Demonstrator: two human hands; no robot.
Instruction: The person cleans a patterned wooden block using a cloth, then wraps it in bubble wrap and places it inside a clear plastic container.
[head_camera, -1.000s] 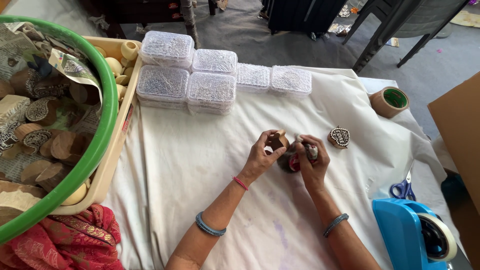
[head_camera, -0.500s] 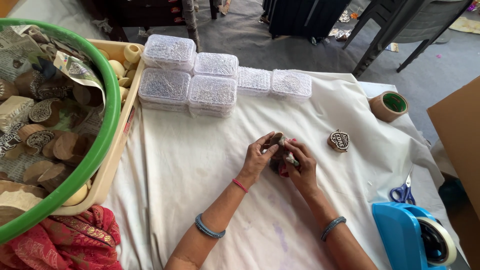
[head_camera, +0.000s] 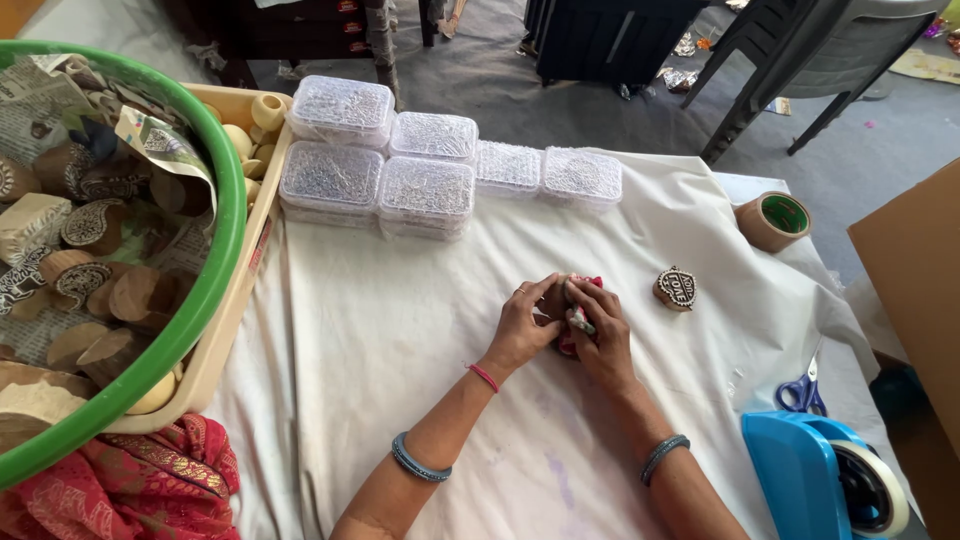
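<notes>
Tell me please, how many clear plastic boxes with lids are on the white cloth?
6 clear boxes: back left, back middle, front left, front middle, then and rightmost. The front ones may be stacked, hiding more.

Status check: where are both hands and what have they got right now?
Left hand and right hand pressed together over a small red and white thing on the white cloth. Carved wooden block apart, to the right. Nothing between them.
</notes>
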